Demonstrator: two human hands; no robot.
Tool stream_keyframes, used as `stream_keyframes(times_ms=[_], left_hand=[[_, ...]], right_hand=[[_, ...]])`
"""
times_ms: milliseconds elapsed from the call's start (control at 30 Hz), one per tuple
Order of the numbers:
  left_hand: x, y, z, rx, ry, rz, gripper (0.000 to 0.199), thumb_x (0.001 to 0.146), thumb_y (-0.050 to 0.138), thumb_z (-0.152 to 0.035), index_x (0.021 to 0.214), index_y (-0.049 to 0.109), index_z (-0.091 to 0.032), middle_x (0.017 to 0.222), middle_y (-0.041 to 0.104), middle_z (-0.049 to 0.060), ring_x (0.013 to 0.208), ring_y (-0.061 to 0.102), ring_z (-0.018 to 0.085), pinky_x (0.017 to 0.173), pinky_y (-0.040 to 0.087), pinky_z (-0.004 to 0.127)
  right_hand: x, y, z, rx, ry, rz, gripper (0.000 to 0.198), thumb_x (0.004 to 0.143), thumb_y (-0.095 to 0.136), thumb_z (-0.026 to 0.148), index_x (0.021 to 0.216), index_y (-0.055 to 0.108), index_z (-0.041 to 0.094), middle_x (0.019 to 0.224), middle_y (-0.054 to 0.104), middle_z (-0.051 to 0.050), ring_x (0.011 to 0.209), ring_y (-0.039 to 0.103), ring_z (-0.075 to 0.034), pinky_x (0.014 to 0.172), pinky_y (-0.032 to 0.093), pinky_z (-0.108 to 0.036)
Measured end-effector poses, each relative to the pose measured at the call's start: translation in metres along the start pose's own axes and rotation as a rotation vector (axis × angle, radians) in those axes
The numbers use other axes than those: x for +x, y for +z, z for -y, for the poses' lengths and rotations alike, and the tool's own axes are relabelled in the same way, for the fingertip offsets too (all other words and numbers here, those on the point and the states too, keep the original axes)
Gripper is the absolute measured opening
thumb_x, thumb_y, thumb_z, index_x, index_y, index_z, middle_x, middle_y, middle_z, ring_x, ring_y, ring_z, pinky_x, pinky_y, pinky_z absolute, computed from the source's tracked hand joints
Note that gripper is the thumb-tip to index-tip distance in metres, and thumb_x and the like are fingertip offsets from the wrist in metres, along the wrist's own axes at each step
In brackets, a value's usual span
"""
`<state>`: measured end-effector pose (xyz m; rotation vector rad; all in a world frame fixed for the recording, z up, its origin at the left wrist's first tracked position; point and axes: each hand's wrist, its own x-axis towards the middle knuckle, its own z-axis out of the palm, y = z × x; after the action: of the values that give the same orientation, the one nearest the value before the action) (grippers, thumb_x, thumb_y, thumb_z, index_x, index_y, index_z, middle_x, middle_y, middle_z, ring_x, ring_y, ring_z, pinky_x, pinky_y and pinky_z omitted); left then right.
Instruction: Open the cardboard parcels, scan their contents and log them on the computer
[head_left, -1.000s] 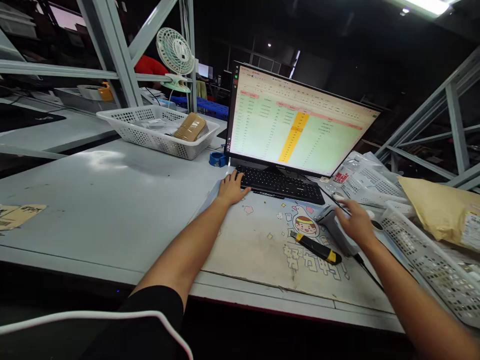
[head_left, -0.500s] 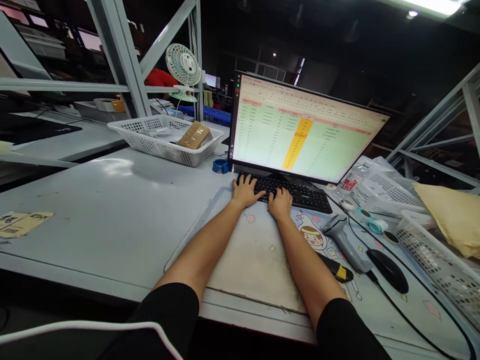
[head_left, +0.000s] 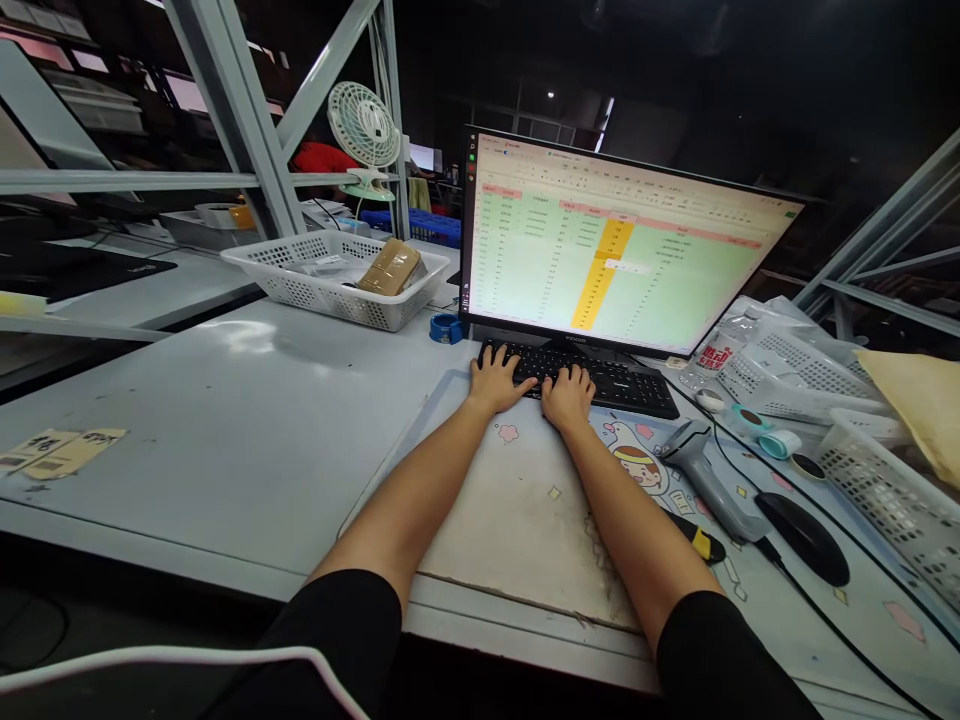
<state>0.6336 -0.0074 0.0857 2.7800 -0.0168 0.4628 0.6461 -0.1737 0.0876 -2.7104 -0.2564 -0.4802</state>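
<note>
Both hands lie flat on the black keyboard [head_left: 581,376], which sits just under the screen [head_left: 615,250]; the left hand [head_left: 496,378] is open with its fingers spread on the keys at the left end; the right hand [head_left: 568,394] is open too, fingers on the keys near the middle, gripping nothing. Both arms rest on the desk mat [head_left: 517,510] (it has a cartoon face). A scanner [head_left: 712,478] and a black mouse [head_left: 804,524] lie to the right, apart from the hands; a white basket [head_left: 330,285] with a brown box stands far left.
</note>
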Motion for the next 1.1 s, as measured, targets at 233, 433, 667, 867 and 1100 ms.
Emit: stream_keyframes(times_ms=[233,433,667,867,1100], left_hand=[[-0.001,-0.002,-0.001,0.019,-0.006,-0.013,0.070,0.102,0.049,-0.068,0.158,0.053,-0.025,0.174,0.036,0.015,0.161,0.024,0.046,0.124,0.032,0.068],[-0.002,-0.005,-0.003,0.060,-0.031,0.023,0.073,0.103,0.046,-0.070,0.161,0.049,-0.026,0.177,0.032,0.010,0.163,0.022,0.041,0.126,0.031,0.063],[-0.004,-0.008,-0.004,0.068,-0.028,0.018,0.073,0.103,0.045,-0.071,0.161,0.049,-0.026,0.176,0.033,0.011,0.163,0.024,0.041,0.126,0.033,0.063],[-0.005,-0.009,-0.004,0.064,-0.028,0.010,0.074,0.103,0.045,-0.071,0.161,0.050,-0.026,0.176,0.034,0.012,0.163,0.025,0.041,0.125,0.033,0.064],[-0.005,-0.010,-0.004,0.068,-0.023,0.016,0.073,0.103,0.044,-0.071,0.161,0.050,-0.026,0.176,0.034,0.012,0.163,0.025,0.041,0.126,0.034,0.063]], right_hand=[[0.016,-0.002,0.010,-0.038,-0.135,0.105,0.049,0.109,0.036,0.027,0.149,0.057,0.009,0.160,0.049,-0.022,0.150,0.039,-0.038,0.125,0.027,-0.058],[0.026,-0.004,0.004,-0.085,-0.215,0.239,0.055,0.109,0.038,0.024,0.163,0.050,0.023,0.174,0.035,-0.013,0.162,0.026,-0.035,0.130,0.021,-0.061],[0.031,-0.015,0.002,-0.119,-0.181,0.238,0.055,0.110,0.033,0.025,0.160,0.052,0.016,0.173,0.038,-0.014,0.161,0.029,-0.032,0.131,0.025,-0.056],[0.023,-0.019,0.000,-0.123,-0.144,0.191,0.052,0.110,0.034,0.025,0.155,0.058,0.010,0.170,0.042,-0.017,0.160,0.030,-0.033,0.132,0.022,-0.052],[0.028,-0.023,-0.004,-0.111,-0.072,0.157,0.050,0.109,0.035,0.026,0.144,0.066,0.009,0.166,0.047,-0.020,0.157,0.035,-0.037,0.127,0.030,-0.059]])
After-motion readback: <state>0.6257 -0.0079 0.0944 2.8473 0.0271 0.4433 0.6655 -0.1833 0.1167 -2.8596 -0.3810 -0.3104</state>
